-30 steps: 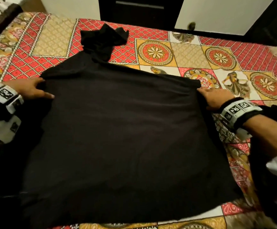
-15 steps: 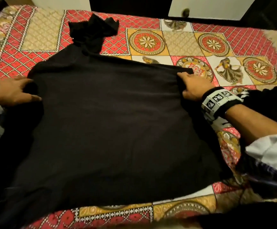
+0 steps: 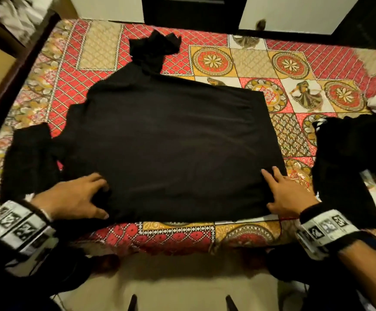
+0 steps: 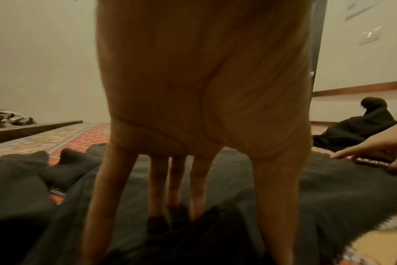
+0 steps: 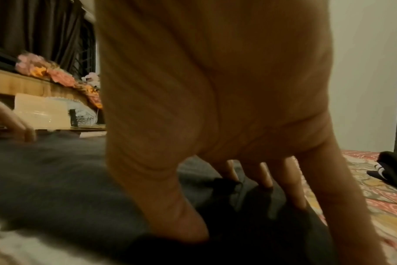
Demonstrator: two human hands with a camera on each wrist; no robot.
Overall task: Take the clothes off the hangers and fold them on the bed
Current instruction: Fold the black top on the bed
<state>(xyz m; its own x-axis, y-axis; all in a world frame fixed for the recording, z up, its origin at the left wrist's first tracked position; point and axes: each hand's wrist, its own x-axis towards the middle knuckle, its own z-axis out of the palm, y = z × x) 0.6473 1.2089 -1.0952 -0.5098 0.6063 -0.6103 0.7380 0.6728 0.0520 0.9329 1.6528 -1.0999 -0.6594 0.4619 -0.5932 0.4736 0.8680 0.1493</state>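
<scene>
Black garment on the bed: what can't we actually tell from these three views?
- Black garment: its type, seams and fold lines; the head view shows flat black with no detail.
- Left hand grip: in the left wrist view the fingertips sink into dark cloth.
- Right hand grip: the right wrist view is blurred and the palm blocks it.
- Dark pile at right: its contents; cut off by the frame edge.

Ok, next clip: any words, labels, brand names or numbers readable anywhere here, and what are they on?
No readable text in any view.
Wristbands: square black-and-white marker codes only, no letters or digits.
Bedspread: flower medallions and dancer figures, no writing.
Black garment: plain, no visible label or print.
Wall switch plate: too small and blurred to tell any marking.
</scene>
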